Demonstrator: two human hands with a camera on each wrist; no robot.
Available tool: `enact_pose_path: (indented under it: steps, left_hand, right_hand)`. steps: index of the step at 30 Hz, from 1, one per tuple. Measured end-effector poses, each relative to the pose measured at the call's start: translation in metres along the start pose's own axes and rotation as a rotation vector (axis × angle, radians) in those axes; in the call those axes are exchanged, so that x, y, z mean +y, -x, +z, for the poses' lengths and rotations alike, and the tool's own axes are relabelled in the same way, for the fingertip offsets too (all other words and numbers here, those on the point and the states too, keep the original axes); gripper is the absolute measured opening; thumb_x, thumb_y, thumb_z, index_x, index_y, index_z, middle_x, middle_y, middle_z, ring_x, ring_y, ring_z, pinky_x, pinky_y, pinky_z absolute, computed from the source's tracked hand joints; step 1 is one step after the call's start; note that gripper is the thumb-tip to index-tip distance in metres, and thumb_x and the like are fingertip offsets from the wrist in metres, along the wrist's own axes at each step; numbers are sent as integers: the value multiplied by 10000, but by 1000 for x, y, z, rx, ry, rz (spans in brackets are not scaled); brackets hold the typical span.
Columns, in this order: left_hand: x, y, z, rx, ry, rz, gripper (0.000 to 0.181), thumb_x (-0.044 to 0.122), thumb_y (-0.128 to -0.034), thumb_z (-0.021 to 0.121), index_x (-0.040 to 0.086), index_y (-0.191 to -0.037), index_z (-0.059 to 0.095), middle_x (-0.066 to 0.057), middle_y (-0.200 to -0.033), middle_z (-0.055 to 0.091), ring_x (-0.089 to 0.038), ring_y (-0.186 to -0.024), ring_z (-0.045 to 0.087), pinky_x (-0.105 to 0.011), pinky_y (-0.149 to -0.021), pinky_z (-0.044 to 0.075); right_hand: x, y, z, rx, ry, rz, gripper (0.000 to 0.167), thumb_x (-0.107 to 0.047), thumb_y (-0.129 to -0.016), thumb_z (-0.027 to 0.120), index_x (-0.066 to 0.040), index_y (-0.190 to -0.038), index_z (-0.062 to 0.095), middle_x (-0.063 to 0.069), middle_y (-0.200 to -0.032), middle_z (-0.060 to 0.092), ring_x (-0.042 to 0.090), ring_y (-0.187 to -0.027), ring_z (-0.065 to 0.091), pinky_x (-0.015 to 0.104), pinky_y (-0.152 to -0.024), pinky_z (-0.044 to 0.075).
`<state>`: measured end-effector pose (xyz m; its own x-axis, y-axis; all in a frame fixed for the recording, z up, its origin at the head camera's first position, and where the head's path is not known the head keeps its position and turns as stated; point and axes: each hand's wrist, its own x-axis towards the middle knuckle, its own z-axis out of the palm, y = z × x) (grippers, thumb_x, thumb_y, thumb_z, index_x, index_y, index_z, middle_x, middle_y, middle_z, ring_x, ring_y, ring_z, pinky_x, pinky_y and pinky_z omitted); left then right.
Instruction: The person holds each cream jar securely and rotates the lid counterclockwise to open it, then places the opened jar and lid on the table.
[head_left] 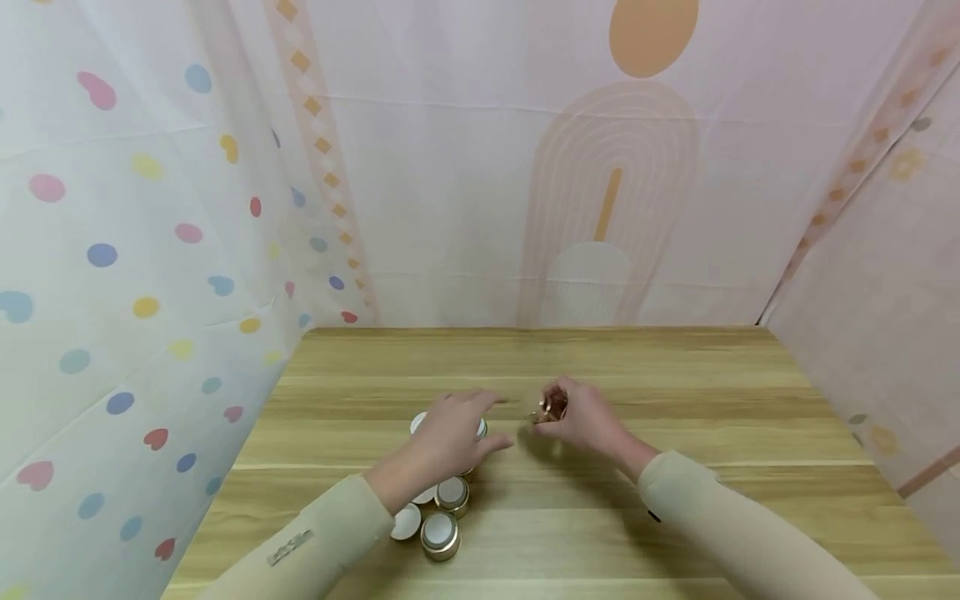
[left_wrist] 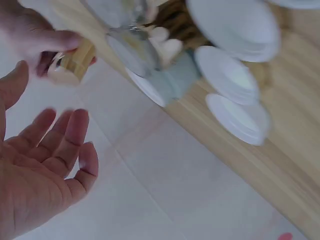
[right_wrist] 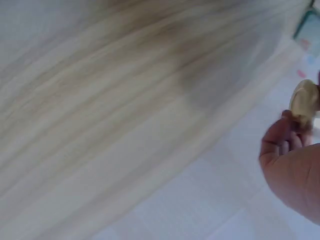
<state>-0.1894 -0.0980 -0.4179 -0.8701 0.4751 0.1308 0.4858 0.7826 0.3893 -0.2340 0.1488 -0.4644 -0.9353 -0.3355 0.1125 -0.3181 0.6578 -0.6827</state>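
My right hand [head_left: 588, 421] grips a shiny gold cap-like cylinder [left_wrist: 77, 62] between thumb and fingers, above the table. In the right wrist view, the gold piece [right_wrist: 302, 102] shows its round end, partly cut off by the frame. My left hand [head_left: 453, 433] hovers over a group of small jars, its fingers spread and loosely bent with nothing between them. Below the left wrist stand two gold-rimmed jars with pale tops, a nearer jar [head_left: 440, 535] and a farther jar [head_left: 452, 495]. The left hand and forearm hide part of the group.
White round lids or lidded jars, such as the white disc [head_left: 406, 522], lie beside the gold-rimmed jars. The left wrist view shows several white discs [left_wrist: 227, 75] and a grey-green container [left_wrist: 175, 75], blurred. The wooden table [head_left: 675, 367] ends at patterned curtains [head_left: 450, 208] behind and at both sides.
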Motion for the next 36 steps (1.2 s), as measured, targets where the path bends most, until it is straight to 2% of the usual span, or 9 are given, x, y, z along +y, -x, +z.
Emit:
enact_pose_path:
  steps: [3, 7, 10, 15, 18, 25, 29, 33, 36]
  left_hand:
    - [5, -17, 4, -31, 43, 21, 614, 415, -1001, 749, 115, -1510, 583, -124, -1475, 672, -384, -1338, 653, -568, -1146, 504]
    - [4, -29, 9, -64, 123, 40, 572, 370, -985, 768, 119, -1478, 621, -92, -1368, 740, -315, -1195, 734, -468, -1002, 609]
    - [3, -33, 11, -91, 135, 65, 528, 343, -993, 757, 121, -1456, 634, -76, -1298, 764, -274, -1122, 751, -424, -937, 628]
    - [6, -37, 17, -162, -29, 111, 496, 373, -1096, 579, 114, -1517, 539, -97, -1353, 689, -273, -1234, 673, -501, -1049, 563]
    - [8, -39, 21, -204, -122, 111, 477, 392, -1121, 499, 116, -1510, 509, -79, -1349, 648, -246, -1269, 618, -538, -1091, 522]
    - [11, -41, 23, -239, -44, 60, 356, 385, -1150, 429, 99, -1320, 553, -85, -1320, 636, -287, -1364, 556, -558, -1169, 450]
    - [11, -41, 22, -222, -8, 49, 465, 451, -1133, 443, 85, -1406, 532, -130, -1420, 620, -337, -1447, 519, -604, -1187, 431]
    - [10, -43, 20, -153, -7, 101, 544, 416, -1106, 540, 91, -1539, 476, -150, -1494, 606, -355, -1425, 550, -619, -1176, 447]
    - [11, -44, 20, -121, -33, 124, 510, 400, -1087, 590, 98, -1494, 532, -127, -1459, 646, -349, -1378, 587, -625, -1151, 463]
  right_hand:
    - [-9, 7, -3, -39, -51, -65, 402, -234, -853, 924, -61, -1168, 741, 9, -988, 762, 75, -841, 650, 215, -720, 562]
    - [-13, 14, -4, -89, -115, -57, 460, -276, -914, 871, -51, -1287, 722, 37, -1099, 776, 82, -914, 664, 210, -768, 568]
    - [-12, 17, -5, -129, -150, -46, 486, -278, -952, 834, -55, -1362, 702, 33, -1074, 769, 75, -866, 640, 200, -719, 546]
    - [-12, 19, -9, -182, -155, -87, 527, -270, -1002, 774, -49, -1463, 644, 4, -952, 747, 52, -729, 586, 193, -603, 498]
    - [-13, 19, -10, -181, -157, -85, 555, -278, -1013, 761, -38, -1492, 613, 15, -985, 760, 39, -697, 565, 197, -578, 483]
    - [-15, 21, -7, -105, -116, -125, 455, -237, -978, 803, -61, -1387, 710, 16, -1005, 781, 51, -727, 575, 189, -586, 474]
    - [-14, 21, -7, -67, -85, -133, 365, -181, -966, 812, -46, -1292, 718, 20, -1018, 750, 98, -846, 611, 200, -686, 514]
    - [-13, 19, -8, -64, -85, -84, 444, -163, -962, 813, -49, -1366, 666, 67, -1133, 751, 136, -973, 652, 231, -794, 553]
    - [-14, 14, -9, -67, -42, -96, 400, -176, -942, 837, -77, -1311, 716, 49, -1108, 763, 127, -949, 647, 238, -791, 547]
